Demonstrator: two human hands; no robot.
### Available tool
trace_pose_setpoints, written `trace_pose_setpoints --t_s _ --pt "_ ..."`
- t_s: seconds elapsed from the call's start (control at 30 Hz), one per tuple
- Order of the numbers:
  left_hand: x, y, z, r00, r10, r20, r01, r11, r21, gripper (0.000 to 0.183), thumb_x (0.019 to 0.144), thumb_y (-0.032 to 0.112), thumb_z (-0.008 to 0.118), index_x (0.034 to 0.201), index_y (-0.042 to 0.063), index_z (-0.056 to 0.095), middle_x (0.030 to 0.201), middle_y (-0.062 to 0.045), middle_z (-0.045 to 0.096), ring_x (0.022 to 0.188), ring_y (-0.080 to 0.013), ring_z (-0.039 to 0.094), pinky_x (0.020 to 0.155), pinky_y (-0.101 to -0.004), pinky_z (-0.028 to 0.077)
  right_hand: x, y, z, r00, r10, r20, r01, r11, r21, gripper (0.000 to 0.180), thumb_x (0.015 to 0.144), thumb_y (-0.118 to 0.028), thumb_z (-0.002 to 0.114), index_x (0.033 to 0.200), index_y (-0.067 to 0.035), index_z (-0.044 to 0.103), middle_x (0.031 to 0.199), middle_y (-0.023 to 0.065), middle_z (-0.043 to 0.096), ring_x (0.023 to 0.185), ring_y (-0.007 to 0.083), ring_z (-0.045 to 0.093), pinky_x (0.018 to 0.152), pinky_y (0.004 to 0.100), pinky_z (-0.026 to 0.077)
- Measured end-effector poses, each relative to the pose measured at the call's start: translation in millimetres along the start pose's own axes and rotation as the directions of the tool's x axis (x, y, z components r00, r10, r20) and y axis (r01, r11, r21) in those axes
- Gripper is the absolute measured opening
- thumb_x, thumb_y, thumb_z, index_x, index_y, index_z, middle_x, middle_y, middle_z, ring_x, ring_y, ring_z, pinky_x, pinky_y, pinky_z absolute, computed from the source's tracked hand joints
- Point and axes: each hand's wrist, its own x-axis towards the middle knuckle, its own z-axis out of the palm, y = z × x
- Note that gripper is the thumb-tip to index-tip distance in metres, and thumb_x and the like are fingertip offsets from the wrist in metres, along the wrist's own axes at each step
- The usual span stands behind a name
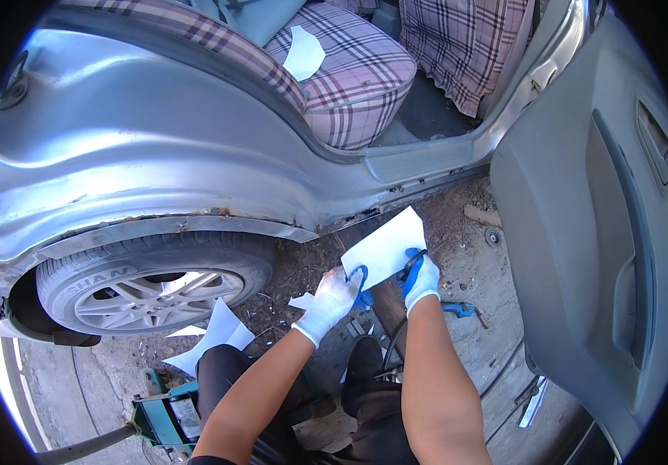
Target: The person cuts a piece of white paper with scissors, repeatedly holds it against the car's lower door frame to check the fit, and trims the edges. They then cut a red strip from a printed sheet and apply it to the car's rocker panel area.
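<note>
A white sheet (385,247) with cut corners, of paper or thin card, is held up before the car's rocker panel (432,182). My left hand (338,290), in a white and blue work glove, pinches its near left edge. At the sheet's right end is my right hand (421,276), gloved the same way. Its fingers close around a dark-handled tool (412,265) beside the sheet. What kind of tool this is cannot be made out, since the glove covers most of it.
Left of my hands is a rear wheel (159,296) under a rusty arch. An open car door (572,221) stands at the right. White offcuts (217,340) and a green floor jack (162,415) lie near my knee. A blue-handled tool (458,309) rests on the ground; another white piece (305,53) lies on the plaid seat (357,87).
</note>
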Motion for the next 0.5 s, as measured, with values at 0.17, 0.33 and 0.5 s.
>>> trace_pose_setpoints --t_s 0.17,0.33,0.5 --pt "-36.8 -11.7 -1.9 0.947 -0.038 0.32 0.276 0.609 -0.744 0.058 0.097 0.042 0.059 0.137 0.001 0.053 0.114 -0.015 0.068 0.102 -0.0226 0.067 0.089 -0.0358 0.055 -8.5 -38.9 -33.3 0.965 -0.138 0.222 0.196 0.945 -0.263 0.017 0.077 -0.008 0.069 0.093 -0.008 0.062 0.074 0.0047 0.059 0.061 0.0191 0.059 0.051 0.0297 0.047" --pt "-67.4 -1.4 -20.9 0.858 -0.005 0.514 0.386 0.668 -0.637 0.05 0.1 0.033 0.059 0.136 -0.001 0.052 0.11 -0.015 0.068 0.089 -0.0198 0.07 0.078 -0.0331 0.06 -34.5 -62.5 -31.3 0.892 -0.23 0.388 0.38 0.847 -0.372 0.014 0.079 0.002 0.072 0.089 -0.004 0.065 0.08 0.0038 0.066 0.065 0.0126 0.061 0.058 0.0254 0.05" --pt "-86.4 7.9 1.7 0.836 -0.033 0.548 0.361 0.785 -0.504 0.033 0.1 0.018 0.055 0.123 -0.006 0.059 0.087 -0.015 0.073 0.074 -0.0218 0.072 0.068 -0.0321 0.06 -56.2 -65.6 -16.5 0.884 -0.149 0.444 0.337 0.861 -0.382 0.02 0.081 0.001 0.074 0.098 -0.004 0.065 0.086 0.0036 0.066 0.079 0.0153 0.065 0.069 0.0274 0.054"
